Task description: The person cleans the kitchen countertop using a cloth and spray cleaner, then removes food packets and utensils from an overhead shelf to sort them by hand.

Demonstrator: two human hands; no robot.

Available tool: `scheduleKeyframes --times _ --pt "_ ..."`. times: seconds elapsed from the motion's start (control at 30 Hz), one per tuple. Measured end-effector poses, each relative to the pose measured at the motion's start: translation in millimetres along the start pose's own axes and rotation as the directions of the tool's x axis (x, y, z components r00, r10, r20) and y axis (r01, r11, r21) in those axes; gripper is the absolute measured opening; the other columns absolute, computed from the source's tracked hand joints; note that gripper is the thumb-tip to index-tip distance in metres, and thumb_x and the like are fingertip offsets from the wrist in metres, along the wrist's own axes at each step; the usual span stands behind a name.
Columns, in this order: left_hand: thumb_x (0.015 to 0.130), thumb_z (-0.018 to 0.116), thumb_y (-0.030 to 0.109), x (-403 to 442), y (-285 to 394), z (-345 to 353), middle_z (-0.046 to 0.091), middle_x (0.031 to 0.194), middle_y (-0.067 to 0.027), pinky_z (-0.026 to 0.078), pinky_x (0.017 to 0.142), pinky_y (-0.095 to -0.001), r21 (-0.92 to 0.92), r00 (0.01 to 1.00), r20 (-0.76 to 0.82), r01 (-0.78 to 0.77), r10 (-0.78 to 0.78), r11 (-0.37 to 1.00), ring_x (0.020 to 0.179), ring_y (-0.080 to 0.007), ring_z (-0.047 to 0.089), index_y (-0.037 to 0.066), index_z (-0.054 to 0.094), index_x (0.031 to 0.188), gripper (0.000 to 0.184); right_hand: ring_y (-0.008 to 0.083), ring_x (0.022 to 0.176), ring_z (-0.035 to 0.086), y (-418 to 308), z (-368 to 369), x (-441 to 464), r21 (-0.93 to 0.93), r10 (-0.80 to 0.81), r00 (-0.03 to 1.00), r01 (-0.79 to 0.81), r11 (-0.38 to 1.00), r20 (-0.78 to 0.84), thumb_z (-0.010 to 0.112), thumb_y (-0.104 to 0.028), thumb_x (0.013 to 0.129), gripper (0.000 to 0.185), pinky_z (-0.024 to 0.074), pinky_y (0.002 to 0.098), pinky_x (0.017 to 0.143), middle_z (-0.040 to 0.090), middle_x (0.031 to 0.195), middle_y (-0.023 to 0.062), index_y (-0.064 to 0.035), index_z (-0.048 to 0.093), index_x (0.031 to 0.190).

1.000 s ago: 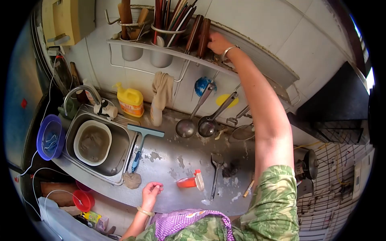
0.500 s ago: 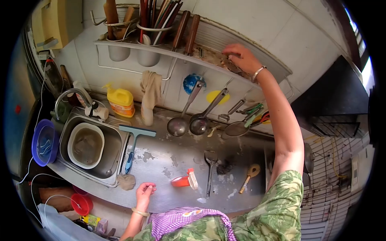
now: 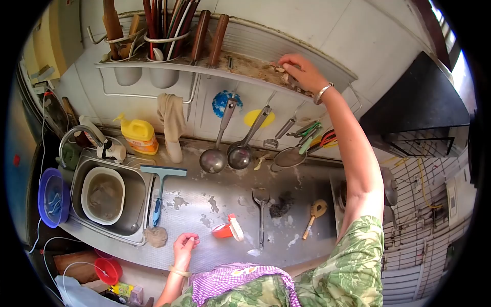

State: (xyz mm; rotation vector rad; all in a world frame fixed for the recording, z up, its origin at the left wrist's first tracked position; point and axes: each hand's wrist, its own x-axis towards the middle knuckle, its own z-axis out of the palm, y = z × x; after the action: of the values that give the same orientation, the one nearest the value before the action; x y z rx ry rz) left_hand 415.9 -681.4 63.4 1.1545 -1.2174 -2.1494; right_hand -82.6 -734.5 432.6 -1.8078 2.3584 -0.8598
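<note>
My right hand (image 3: 305, 75) reaches up to the wall shelf (image 3: 245, 65). Its fingers are closed over small pale debris (image 3: 281, 70) lying there; what they grip, if anything, I cannot make out. Low over the counter's front edge is my left hand (image 3: 185, 248), fingers curled in loosely against the thumb and nothing visible in them. To its right stands an orange-red container with a white handle (image 3: 225, 230). A metal spatula (image 3: 261, 217), a dark scouring pad (image 3: 281, 204) and a wooden-handled brush (image 3: 315, 217) lie on the steel counter (image 3: 204, 220).
Two ladles (image 3: 213, 159) and a strainer (image 3: 289, 157) hang below the shelf. Chopsticks and knives stand at its left. A sink (image 3: 135, 220) holds a white basin (image 3: 102, 197); a squeegee (image 3: 161, 189) and yellow bottle (image 3: 139, 135) are beside it. A black hood (image 3: 419, 112) juts out at right.
The view has shifted, so the shelf and counter things sit further left. My right hand's fingers have curled down onto the shelf debris. My left hand stays almost in place.
</note>
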Motion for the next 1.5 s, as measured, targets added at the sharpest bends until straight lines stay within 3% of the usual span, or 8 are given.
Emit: scheduleKeyframes --times 0.27,0.47,0.67,0.77,0.87,0.97,1.17,1.5 --pt "0.093 0.055 0.009 0 19 18 0.067 0.096 -0.0071 0.049 0.073 -0.0242 0.046 0.998 0.055 0.002 -0.005 0.999 0.083 -0.0136 0.065 0.002 0.063 0.099 0.012 0.0282 0.101 0.056 -15 35 26 -0.396 -0.182 0.983 0.157 0.905 -0.027 0.059 -0.038 0.087 0.036 0.0456 0.0384 0.090 0.060 0.113 0.0140 -0.0097 0.065 0.108" --pt "0.093 0.054 0.008 4 7 10 0.067 0.096 -0.0073 0.049 0.074 -0.0243 0.056 0.999 0.043 0.004 -0.007 0.998 0.082 -0.0135 0.064 0.003 0.063 0.099 0.013 0.0243 0.088 0.055 7 16 21 -0.351 -0.221 0.970 0.242 0.905 0.101 0.061 -0.025 0.088 0.022 0.0455 0.0320 0.085 0.060 0.097 0.0098 -0.0049 0.061 0.097" --pt "0.092 0.054 0.007 -1 3 -6 0.067 0.096 -0.0067 0.049 0.072 -0.0240 0.052 1.000 0.017 -0.010 0.009 0.999 0.081 -0.0132 0.064 0.003 0.063 0.099 0.012 0.0225 0.083 0.057 22 -21 -33 0.005 -0.034 0.957 0.037 0.999 -0.288 0.057 -0.026 0.091 0.024 0.0463 0.0321 0.074 0.061 0.091 0.0127 -0.0025 0.061 0.094" --pt "0.092 0.054 0.008 0 3 -10 0.067 0.095 -0.0066 0.049 0.072 -0.0240 0.043 1.000 0.016 -0.015 0.015 0.999 0.082 -0.0133 0.064 0.003 0.063 0.099 0.012 0.0272 0.088 0.060 -5 -43 -48 -0.463 0.330 0.935 -0.352 0.813 -0.131 0.052 -0.037 0.092 0.036 0.0464 0.0354 0.076 0.064 0.092 0.0168 -0.0026 0.062 0.097" --pt "0.092 0.055 0.008 -1 9 -4 0.067 0.095 -0.0066 0.049 0.072 -0.0238 0.043 0.999 0.030 -0.024 0.022 0.999 0.082 -0.0132 0.064 0.003 0.063 0.099 0.012 0.0329 0.089 0.061 26 -34 -46 -0.654 0.299 0.953 -0.262 0.709 -0.057 0.047 -0.049 0.092 0.050 0.0456 0.0401 0.079 0.065 0.094 0.0202 -0.0023 0.063 0.100" --pt "0.092 0.055 0.008 0 16 2 0.067 0.095 -0.0067 0.049 0.072 -0.0236 0.064 0.998 0.049 -0.030 0.027 0.998 0.082 -0.0131 0.064 0.003 0.064 0.098 0.012 0.0388 0.097 0.059 49 -26 -37 -0.454 0.242 0.956 -0.291 0.842 -0.164 0.041 -0.057 0.091 0.060 0.0443 0.0440 0.085 0.064 0.100 0.0232 -0.0027 0.063 0.107" --pt "0.092 0.055 0.008 -2 13 7 0.067 0.095 -0.0065 0.049 0.072 -0.0235 0.051 0.998 0.062 -0.010 0.007 0.999 0.082 -0.0126 0.064 0.003 0.064 0.098 0.012 0.0375 0.114 0.052 -23 -6 -28 -0.564 0.417 0.896 -0.425 0.708 -0.152 0.041 -0.066 0.087 0.073 0.0422 0.0426 0.095 0.057 0.118 0.0218 -0.0061 0.058 0.124" --pt "0.092 0.054 0.007 -9 13 -5 0.067 0.095 -0.0072 0.049 0.072 -0.0238 0.031 0.999 0.022 -0.030 0.029 0.999 0.081 -0.0130 0.064 0.002 0.063 0.098 0.012 0.0352 0.105 0.054 25 8 -7 -0.480 0.214 0.952 -0.295 0.826 -0.217 0.060 -0.043 0.084 0.039 0.0454 0.0444 0.088 0.054 0.112 0.0179 -0.0126 0.062 0.108"
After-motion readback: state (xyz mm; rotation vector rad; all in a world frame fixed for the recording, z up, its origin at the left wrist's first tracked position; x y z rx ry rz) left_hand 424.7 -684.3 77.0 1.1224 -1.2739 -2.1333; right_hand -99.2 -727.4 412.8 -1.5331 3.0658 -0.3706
